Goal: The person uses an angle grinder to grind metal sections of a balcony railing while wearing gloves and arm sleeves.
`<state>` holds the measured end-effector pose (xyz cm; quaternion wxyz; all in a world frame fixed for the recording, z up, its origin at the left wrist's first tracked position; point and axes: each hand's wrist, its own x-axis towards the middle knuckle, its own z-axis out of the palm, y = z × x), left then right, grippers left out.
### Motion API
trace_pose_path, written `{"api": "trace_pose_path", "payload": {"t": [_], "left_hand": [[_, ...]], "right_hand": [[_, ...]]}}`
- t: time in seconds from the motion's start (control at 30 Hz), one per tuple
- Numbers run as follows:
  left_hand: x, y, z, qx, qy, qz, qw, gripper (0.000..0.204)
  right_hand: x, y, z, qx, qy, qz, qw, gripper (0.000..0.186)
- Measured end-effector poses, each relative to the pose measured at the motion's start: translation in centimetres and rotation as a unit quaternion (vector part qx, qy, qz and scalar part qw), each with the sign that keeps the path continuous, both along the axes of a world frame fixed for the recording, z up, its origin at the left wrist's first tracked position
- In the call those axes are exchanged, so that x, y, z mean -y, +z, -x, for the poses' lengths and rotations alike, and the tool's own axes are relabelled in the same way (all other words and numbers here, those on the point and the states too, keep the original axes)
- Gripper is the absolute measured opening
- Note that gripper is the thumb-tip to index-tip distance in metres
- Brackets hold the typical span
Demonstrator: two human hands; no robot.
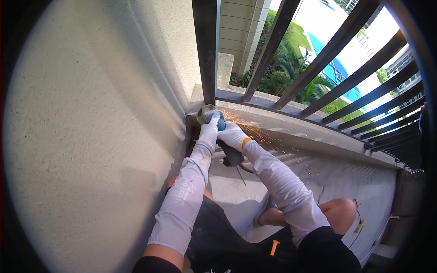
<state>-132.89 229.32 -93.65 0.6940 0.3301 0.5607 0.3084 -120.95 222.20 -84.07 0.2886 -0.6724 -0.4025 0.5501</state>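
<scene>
An angle grinder (221,123) with a blue body is held in both of my gloved hands at the foot of the dark corner post (207,54). My left hand (209,132) is wrapped round its front part, just behind the metal guard (208,109). Around the body behind it closes my right hand (233,135), with the black rear end (233,155) of the grinder hanging below. Orange sparks (257,133) stream off to the right along the low ledge. The disc's contact point is hidden by the guard and my hands.
A rough beige wall (82,118) rises close on the left. Dark railing bars (314,61) run along the ledge (318,136) on the right. My bent legs rest on the grey floor (239,191). An orange peg-like piece (274,247) lies on dark cloth; a yellow piece (360,226) with a cord lies rightward.
</scene>
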Motion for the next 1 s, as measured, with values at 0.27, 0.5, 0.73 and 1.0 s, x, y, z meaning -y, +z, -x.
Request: {"api": "trace_pose_path", "payload": {"t": [0.27,0.5,0.73,1.0], "left_hand": [[2.7,0.6,-5.5,-0.067,0.029,0.007,0.997,0.106],[2.5,0.4,-8.5,-0.113,-0.004,-0.021,0.993,0.121],[2.5,1.2,-9.7,-0.114,0.002,-0.008,0.993,0.12],[2.3,2.0,-9.1,-0.109,-0.028,-0.016,0.994,0.119]], "right_hand": [[0.8,1.0,-4.7,0.068,0.043,0.011,0.997,0.052],[0.2,0.2,-7.8,0.054,0.077,-0.009,0.996,0.049],[-0.4,0.9,-9.8,0.063,0.09,0.028,0.994,0.06],[-0.1,2.5,-8.9,0.102,0.089,0.001,0.991,0.061]]}}
